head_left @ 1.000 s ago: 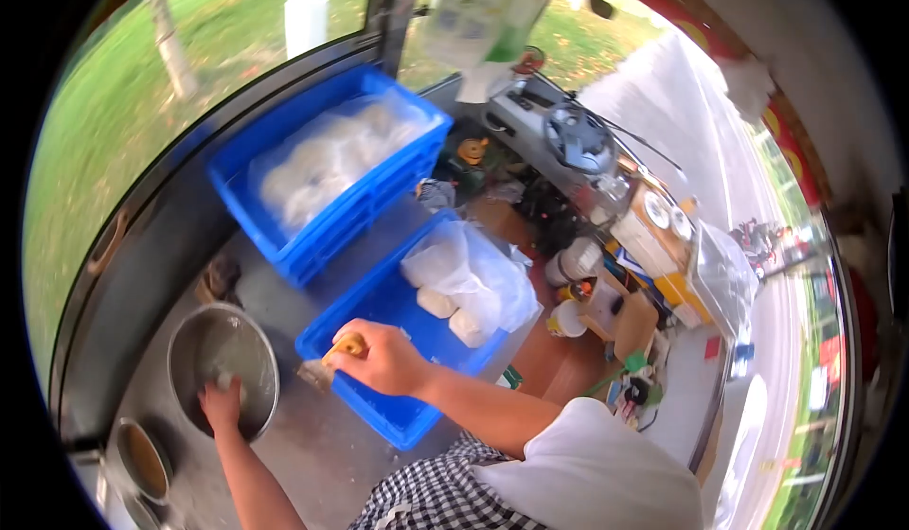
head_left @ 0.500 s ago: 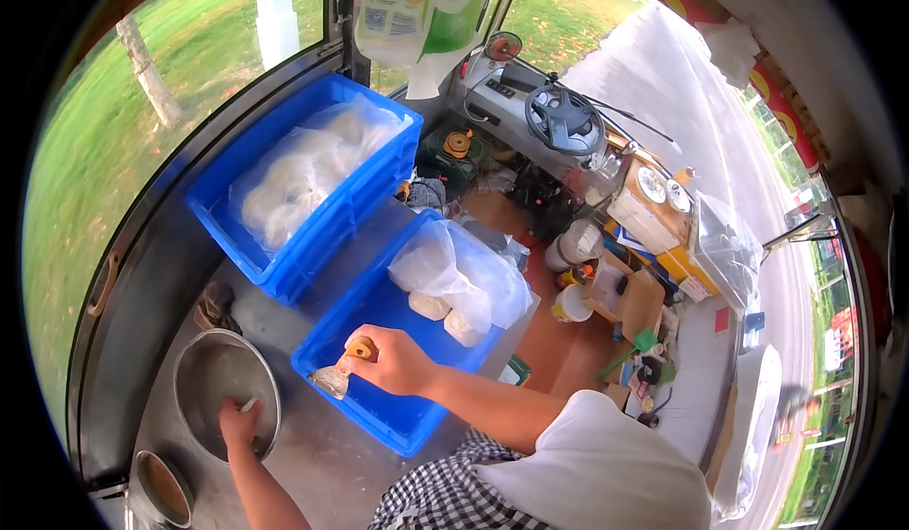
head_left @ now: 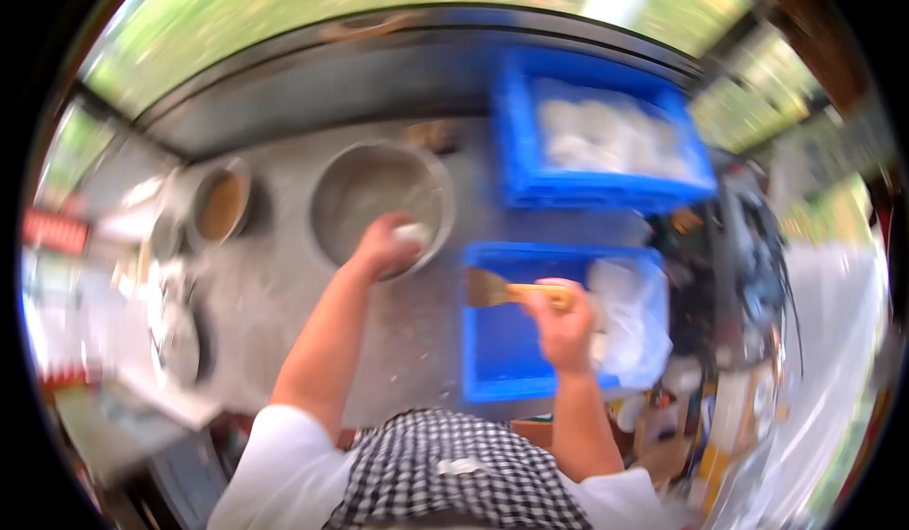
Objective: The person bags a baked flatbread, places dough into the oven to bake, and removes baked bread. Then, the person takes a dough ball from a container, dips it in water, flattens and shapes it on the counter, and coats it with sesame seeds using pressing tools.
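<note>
My left hand (head_left: 383,246) is over the near right side of a round metal bowl (head_left: 320,210), closed on a small white lump (head_left: 411,236) that looks like dough. My right hand (head_left: 566,326) is wrapped round the wooden handle of a scraper (head_left: 490,289). Its flat blade points left, above the near blue crate (head_left: 504,364). Inside that crate, beside my right hand, lie crumpled clear plastic (head_left: 632,331) and pale dough pieces, partly covered. The picture is blurred by motion.
A second blue crate (head_left: 568,192) with plastic-covered pale lumps (head_left: 606,137) stands behind. At the left are a small bowl of brown contents (head_left: 224,205) and blurred items. A dark crumpled thing (head_left: 433,135) lies behind the metal bowl. The metal counter (head_left: 398,364) borders a window wall.
My view has swung left, bringing the counter's left part into sight. The scraper stays in my right hand, its blade now pointing left. My left hand is still at the metal bowl.
</note>
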A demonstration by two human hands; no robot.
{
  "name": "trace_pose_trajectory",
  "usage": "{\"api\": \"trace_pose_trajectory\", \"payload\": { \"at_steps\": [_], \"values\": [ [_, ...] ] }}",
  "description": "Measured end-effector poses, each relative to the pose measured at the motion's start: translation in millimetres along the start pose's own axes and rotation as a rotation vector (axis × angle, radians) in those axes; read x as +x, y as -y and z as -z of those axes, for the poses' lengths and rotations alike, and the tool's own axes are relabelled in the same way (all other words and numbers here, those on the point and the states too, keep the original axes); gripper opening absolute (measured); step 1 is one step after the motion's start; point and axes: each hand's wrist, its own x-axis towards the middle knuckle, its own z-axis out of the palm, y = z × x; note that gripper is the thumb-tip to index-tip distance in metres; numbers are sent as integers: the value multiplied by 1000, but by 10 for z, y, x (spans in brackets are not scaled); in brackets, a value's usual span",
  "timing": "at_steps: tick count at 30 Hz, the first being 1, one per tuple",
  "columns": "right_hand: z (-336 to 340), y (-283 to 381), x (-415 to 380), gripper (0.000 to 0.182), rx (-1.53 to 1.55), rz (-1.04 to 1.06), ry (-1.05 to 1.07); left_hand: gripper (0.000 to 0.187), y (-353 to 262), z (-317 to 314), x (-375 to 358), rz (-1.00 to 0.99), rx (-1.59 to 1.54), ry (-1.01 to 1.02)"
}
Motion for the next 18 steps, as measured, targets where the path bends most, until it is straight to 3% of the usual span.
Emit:
{"api": "trace_pose_trajectory", "payload": {
  "at_steps": [2, 7, 10, 13, 17, 18],
  "values": [
    [-16, 10, -3, 18, 153, -7, 50, 57, 73, 110, -20, -26, -174, -2],
    [-48, 168, 23, 21, 73, -27, 45, 55, 214, 666, -448, -39, -876, -24],
    [-159, 278, 34, 22, 47, 1, 60, 47, 542, 1098, -830, -3, -865, -175],
    [-366, 386, 4, 22, 41, 24, 93, 48, 1074, 1433, -1155, 177, -892, -343],
    [-717, 436, -85, 21, 20, 49, 166, 52, 2210, 1594, -1308, 262, -1004, -360],
    [-819, 468, -119, 22, 24, 41, 182, 56, 2248, 1570, -1395, 340, -568, -485]
  ]
}}
